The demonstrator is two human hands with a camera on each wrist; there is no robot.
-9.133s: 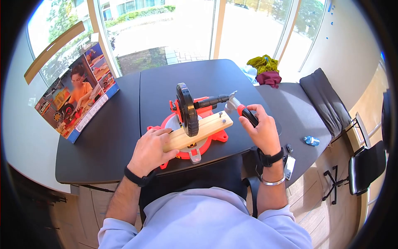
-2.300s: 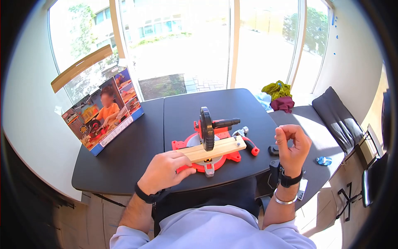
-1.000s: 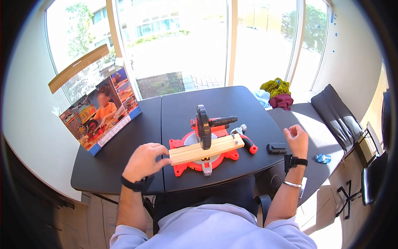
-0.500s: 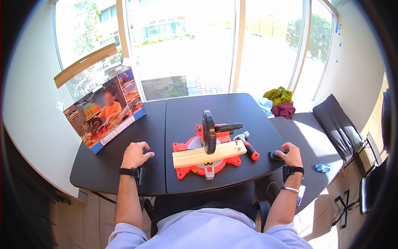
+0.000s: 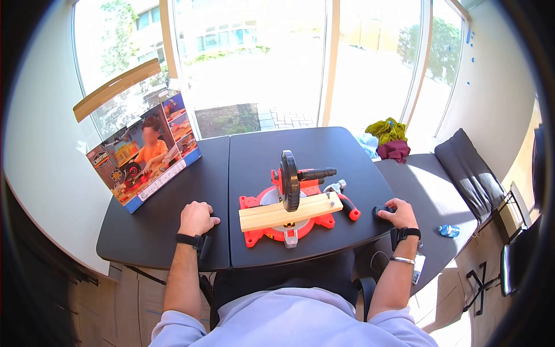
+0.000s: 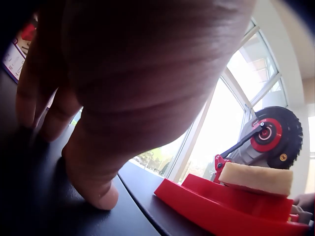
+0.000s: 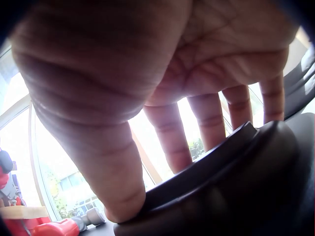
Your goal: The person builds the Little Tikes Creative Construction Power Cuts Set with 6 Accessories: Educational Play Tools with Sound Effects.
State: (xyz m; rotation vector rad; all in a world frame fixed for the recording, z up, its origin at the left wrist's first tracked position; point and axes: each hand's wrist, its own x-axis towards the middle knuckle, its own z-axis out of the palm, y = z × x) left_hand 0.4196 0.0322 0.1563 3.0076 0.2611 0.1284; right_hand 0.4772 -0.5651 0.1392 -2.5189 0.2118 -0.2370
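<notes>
My left hand [image 5: 198,218] rests on the dark table left of the seam, fingertips and thumb down on the surface, holding nothing. My right hand [image 5: 403,214] rests at a black oblong object [image 7: 221,196] by the table's right edge. Its thumb touches the near edge, and its spread, fairly straight fingers reach over the far side. Between the hands stands a red and black toy miter saw [image 5: 289,180]. A wooden plank [image 5: 266,218] lies across its base, with two grey nail-like pegs [image 5: 330,199] at the right end. Right beside it lies a toy hammer [image 5: 350,209].
A large picture box [image 5: 144,153] stands at the table's left rear, its flap up. To the right is a bench [image 5: 428,188] with bundled clothes [image 5: 388,139], a cushion [image 5: 471,170] and a water bottle [image 5: 448,231]. Windows line the back.
The right hand earlier held the hammer, which now lies beside the saw. My left hand has let go of the plank and moved left; my right hand has lowered to the black object.
</notes>
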